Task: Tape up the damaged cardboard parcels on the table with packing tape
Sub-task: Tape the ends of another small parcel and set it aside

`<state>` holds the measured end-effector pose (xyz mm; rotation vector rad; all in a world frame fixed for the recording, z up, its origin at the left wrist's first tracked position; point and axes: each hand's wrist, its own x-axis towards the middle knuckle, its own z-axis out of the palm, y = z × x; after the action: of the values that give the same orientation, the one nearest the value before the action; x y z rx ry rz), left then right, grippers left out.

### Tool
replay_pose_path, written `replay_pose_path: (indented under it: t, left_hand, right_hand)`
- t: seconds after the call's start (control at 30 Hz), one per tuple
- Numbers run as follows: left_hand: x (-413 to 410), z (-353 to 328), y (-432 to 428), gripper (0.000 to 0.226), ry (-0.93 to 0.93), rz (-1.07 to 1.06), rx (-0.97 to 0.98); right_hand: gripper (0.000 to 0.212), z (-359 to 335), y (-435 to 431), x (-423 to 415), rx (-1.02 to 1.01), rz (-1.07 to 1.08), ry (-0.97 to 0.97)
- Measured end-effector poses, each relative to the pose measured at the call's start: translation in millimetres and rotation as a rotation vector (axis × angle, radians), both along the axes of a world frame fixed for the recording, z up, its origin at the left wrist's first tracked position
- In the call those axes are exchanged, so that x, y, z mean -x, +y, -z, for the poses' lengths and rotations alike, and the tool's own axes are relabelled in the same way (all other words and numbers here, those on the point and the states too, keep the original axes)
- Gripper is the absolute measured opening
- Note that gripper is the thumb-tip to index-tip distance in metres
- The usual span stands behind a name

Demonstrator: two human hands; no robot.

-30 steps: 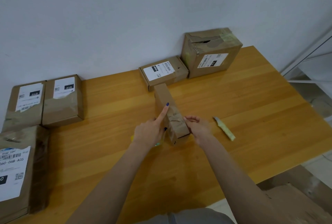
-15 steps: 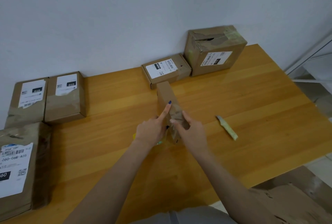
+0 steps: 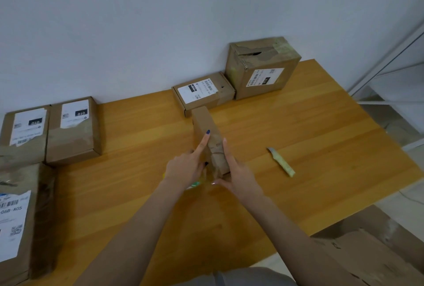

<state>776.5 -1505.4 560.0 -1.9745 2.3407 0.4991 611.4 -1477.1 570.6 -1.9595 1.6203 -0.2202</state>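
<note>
Wood table (image 3: 309, 125); labels (image 3: 74, 113) "010"; left hand (image 3: 185, 167) index, right hand (image 3: 239, 172) fingers straight, pressing parcel (image 3: 203, 120)

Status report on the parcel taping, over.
Left hand index pressed on small parcel, right hand flat against its side. Parcel stands on edge. Utility knife lies apart, to the right.

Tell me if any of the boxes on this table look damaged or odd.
The tall box at the back right has a torn, gaping top. The leftmost flat box at the back has a label ripped along its lower edge. A knife lies loose on the table, blade apparently out.
</note>
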Motion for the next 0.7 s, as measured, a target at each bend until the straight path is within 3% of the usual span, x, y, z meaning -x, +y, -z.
replay_pose_path:
  t: [0.17,0.53,0.7]
  left_hand:
    - [-18.8,-0.3,5.5,0.075,0.072,-0.140,-0.024]
    - [-35.6,-1.7,4.7,0.064,0.068,-0.153,-0.195]
    - [-34.7,-0.7,-0.8,0.061,0.033,-0.151,-0.222]
  right_hand:
    - [0.097,6.3,10.7,4.3,0.127,0.046,0.002]
    - [0.079,15.5,13.3,-0.8,0.165,0.035,0.081]
    - [0.073,19.9,10.7,1.2,0.278,-0.047,0.116]
